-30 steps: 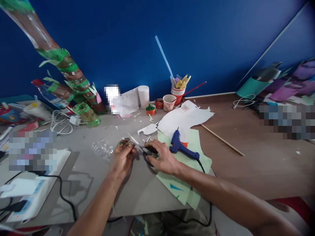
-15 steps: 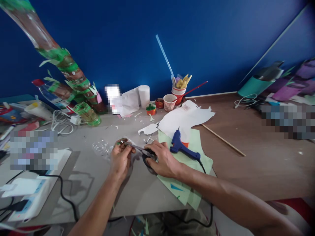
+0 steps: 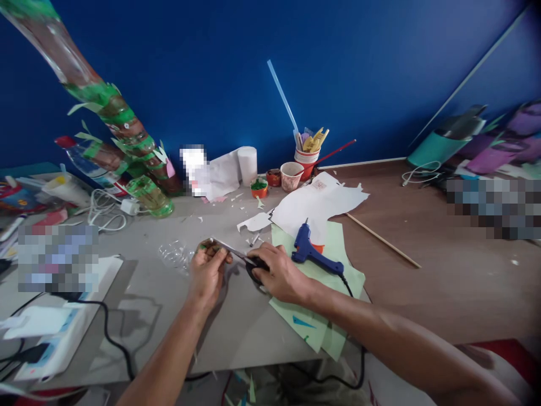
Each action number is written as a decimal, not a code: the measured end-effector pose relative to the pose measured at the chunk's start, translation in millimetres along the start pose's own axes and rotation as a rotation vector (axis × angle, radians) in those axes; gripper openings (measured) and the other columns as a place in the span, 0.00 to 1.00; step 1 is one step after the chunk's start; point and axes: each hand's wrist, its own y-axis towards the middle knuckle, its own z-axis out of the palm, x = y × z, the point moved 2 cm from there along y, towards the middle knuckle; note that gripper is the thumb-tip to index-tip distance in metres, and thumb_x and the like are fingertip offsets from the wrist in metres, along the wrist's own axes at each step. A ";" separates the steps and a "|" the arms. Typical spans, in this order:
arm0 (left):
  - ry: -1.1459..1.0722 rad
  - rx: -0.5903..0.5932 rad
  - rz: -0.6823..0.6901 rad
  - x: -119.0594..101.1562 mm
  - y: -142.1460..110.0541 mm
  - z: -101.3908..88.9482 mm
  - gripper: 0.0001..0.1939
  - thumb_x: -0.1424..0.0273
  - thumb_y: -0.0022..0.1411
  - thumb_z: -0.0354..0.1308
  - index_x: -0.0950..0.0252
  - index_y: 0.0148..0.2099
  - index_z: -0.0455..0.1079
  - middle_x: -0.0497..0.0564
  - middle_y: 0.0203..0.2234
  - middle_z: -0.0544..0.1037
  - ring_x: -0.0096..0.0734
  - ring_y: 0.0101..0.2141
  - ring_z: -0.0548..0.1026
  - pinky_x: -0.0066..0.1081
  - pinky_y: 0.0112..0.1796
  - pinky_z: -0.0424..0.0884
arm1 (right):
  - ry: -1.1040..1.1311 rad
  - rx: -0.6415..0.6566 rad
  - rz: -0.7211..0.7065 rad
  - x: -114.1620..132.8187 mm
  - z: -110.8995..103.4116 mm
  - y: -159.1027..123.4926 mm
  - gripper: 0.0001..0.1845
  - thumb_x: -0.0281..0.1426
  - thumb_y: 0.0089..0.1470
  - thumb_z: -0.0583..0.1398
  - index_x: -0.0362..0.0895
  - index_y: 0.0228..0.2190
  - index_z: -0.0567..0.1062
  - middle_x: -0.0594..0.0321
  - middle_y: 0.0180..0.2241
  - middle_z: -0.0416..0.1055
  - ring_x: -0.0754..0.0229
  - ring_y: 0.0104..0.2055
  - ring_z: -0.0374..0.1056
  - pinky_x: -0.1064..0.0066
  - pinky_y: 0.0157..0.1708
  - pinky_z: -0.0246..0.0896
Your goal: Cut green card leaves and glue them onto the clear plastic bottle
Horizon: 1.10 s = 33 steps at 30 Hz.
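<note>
My right hand (image 3: pixel 281 273) grips the black handles of a pair of scissors (image 3: pixel 240 256), whose blades point left toward my left hand (image 3: pixel 207 270). My left hand pinches a small clear plastic piece with green paint (image 3: pixel 208 245) at the blade tips. Both hands hover just above the grey tabletop (image 3: pixel 169 316). A clear plastic bottle part (image 3: pixel 175 255) lies just left of my left hand. A blue glue gun (image 3: pixel 313 251) rests on light green paper (image 3: pixel 333 265) right of my right hand.
White cut paper (image 3: pixel 321 203), paper cups with paint and tools (image 3: pixel 306 155), a white roll (image 3: pixel 247 164) and a painted bottle tree (image 3: pixel 105 118) stand at the back. Cables (image 3: pixel 105 332) and a power strip (image 3: pixel 54 344) lie at the left. A wooden stick (image 3: pixel 382 241) lies on the floor.
The scissor blades have closed a little onto the plastic piece; my hands stay almost where they were.
</note>
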 end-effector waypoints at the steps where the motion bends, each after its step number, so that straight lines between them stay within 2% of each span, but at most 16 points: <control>1: -0.005 -0.003 -0.002 0.0 0.1 0.0 0.17 0.73 0.43 0.69 0.64 0.35 0.65 0.41 0.21 0.72 0.20 0.20 0.69 0.23 0.26 0.66 | 0.020 -0.003 0.003 -0.3 0.2 0.3 0.17 0.20 0.47 0.58 0.43 0.41 0.72 0.58 0.37 0.71 0.55 0.43 0.66 0.62 0.44 0.52; 7: -0.016 0.023 -0.042 2.2 1.0 -1.8 0.17 0.74 0.45 0.68 0.64 0.37 0.66 0.44 0.23 0.74 0.21 0.23 0.71 0.24 0.27 0.67 | 0.253 -0.112 0.173 -10.3 -0.2 4.2 0.16 0.24 0.46 0.59 0.43 0.40 0.73 0.61 0.36 0.71 0.59 0.38 0.67 0.65 0.42 0.58; 11: -0.024 0.022 -0.051 3.8 1.8 -3.7 0.17 0.75 0.45 0.68 0.64 0.38 0.66 0.44 0.23 0.75 0.22 0.23 0.71 0.23 0.27 0.67 | 0.405 -0.097 0.277 -17.3 -0.9 7.1 0.15 0.29 0.47 0.58 0.42 0.40 0.73 0.62 0.34 0.71 0.61 0.35 0.66 0.68 0.38 0.61; 14: -0.025 0.010 -0.043 3.4 2.1 -3.1 0.17 0.74 0.44 0.68 0.64 0.37 0.66 0.44 0.23 0.74 0.21 0.23 0.71 0.23 0.27 0.66 | 0.360 -0.090 0.213 -13.2 -2.6 6.3 0.14 0.28 0.46 0.58 0.42 0.39 0.73 0.62 0.35 0.71 0.60 0.37 0.67 0.67 0.40 0.61; 18: -0.005 0.015 -0.008 1.3 2.0 -0.4 0.17 0.73 0.43 0.69 0.64 0.34 0.65 0.42 0.21 0.72 0.20 0.20 0.69 0.23 0.26 0.66 | 0.183 -0.074 0.092 -3.1 -3.0 2.1 0.15 0.25 0.44 0.59 0.43 0.39 0.73 0.61 0.36 0.71 0.58 0.41 0.67 0.63 0.45 0.57; 22: 0.052 0.019 0.033 0.3 0.9 -0.4 0.18 0.72 0.44 0.68 0.64 0.38 0.66 0.42 0.22 0.72 0.21 0.21 0.70 0.23 0.25 0.65 | 0.050 -0.065 0.021 0.8 -2.0 -0.9 0.18 0.24 0.44 0.60 0.43 0.41 0.72 0.61 0.37 0.70 0.57 0.41 0.67 0.62 0.45 0.52; 28: 0.119 0.026 0.070 0.3 -0.7 -4.0 0.18 0.73 0.48 0.65 0.63 0.41 0.65 0.41 0.23 0.73 0.21 0.22 0.70 0.23 0.27 0.65 | -0.023 -0.052 -0.009 1.4 -1.8 -1.8 0.18 0.24 0.45 0.60 0.41 0.42 0.72 0.59 0.37 0.70 0.56 0.40 0.67 0.62 0.44 0.51; 33: 0.128 0.047 0.073 -2.4 -0.9 -3.0 0.18 0.73 0.48 0.65 0.63 0.41 0.64 0.41 0.23 0.72 0.21 0.22 0.70 0.23 0.27 0.65 | 0.025 -0.027 -0.005 -0.1 -1.3 -1.3 0.17 0.23 0.47 0.59 0.43 0.41 0.72 0.60 0.37 0.70 0.58 0.40 0.67 0.63 0.44 0.51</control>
